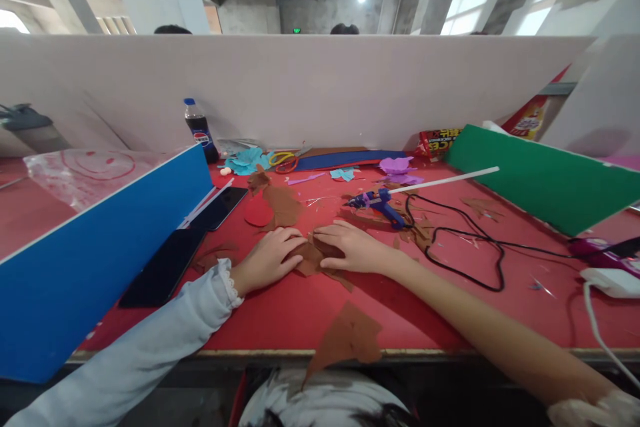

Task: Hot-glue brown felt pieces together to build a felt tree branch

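Observation:
Both hands rest low over the red table, on either side of a small brown paper piece (311,260). My left hand (270,257) has its fingers curled on the piece's left edge, thumb below. From the right, my right hand (353,248) grips the other edge between fingers and thumb. Beyond them lies a larger brown scrap (284,205) beside a red paper circle (259,209). A blue glue gun (383,205) with a long white stick lies behind my right hand. Another brown sheet (350,333) hangs over the table's front edge.
A blue panel (115,247) and two dark phones or tablets (163,268) stand or lie left. At right are a green panel (545,177), black cable (470,277) and white adapter (613,282). Scissors (284,160) and a cola bottle (200,130) are near the back divider (310,90).

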Action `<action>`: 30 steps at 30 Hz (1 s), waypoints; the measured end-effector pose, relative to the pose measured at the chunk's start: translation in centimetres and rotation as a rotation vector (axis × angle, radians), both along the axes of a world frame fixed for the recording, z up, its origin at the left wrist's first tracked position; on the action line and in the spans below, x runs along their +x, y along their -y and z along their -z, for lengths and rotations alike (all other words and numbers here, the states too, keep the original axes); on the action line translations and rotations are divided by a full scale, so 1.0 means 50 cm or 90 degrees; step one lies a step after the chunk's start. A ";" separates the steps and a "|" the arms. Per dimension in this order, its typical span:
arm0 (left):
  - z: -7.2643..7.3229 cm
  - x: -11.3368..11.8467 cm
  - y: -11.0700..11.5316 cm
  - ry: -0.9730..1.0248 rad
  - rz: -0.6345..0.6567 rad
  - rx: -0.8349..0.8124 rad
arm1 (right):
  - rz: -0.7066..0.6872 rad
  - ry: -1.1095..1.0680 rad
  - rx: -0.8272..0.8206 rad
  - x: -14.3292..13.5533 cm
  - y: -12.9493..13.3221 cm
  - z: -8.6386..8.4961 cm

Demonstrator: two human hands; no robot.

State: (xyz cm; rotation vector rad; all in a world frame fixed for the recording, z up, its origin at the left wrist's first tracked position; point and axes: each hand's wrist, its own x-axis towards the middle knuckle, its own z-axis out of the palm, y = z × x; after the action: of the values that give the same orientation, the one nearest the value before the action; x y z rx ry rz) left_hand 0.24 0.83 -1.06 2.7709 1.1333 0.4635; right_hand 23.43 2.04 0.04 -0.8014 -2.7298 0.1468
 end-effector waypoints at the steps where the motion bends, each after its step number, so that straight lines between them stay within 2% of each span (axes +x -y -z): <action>1: 0.001 0.000 0.000 0.002 0.000 -0.001 | 0.003 0.004 -0.002 0.002 0.001 0.001; 8: -0.004 -0.001 -0.002 -0.004 -0.015 -0.001 | 0.022 0.004 -0.023 0.008 0.003 0.007; 15: -0.016 -0.002 -0.006 -0.024 -0.001 -0.006 | 0.047 -0.019 -0.027 0.028 0.025 -0.010; 23: -0.021 0.000 -0.003 -0.006 -0.002 -0.009 | 0.031 -0.013 -0.034 0.056 0.046 -0.012; 30: -0.025 -0.005 -0.005 -0.014 -0.004 0.001 | 0.015 -0.014 0.002 0.059 0.047 -0.008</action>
State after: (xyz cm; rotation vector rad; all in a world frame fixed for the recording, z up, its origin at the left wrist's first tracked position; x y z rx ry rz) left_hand 0.01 1.08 0.18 2.7805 1.1468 0.4364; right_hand 26.37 -0.29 0.46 -0.8266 -2.6988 0.1455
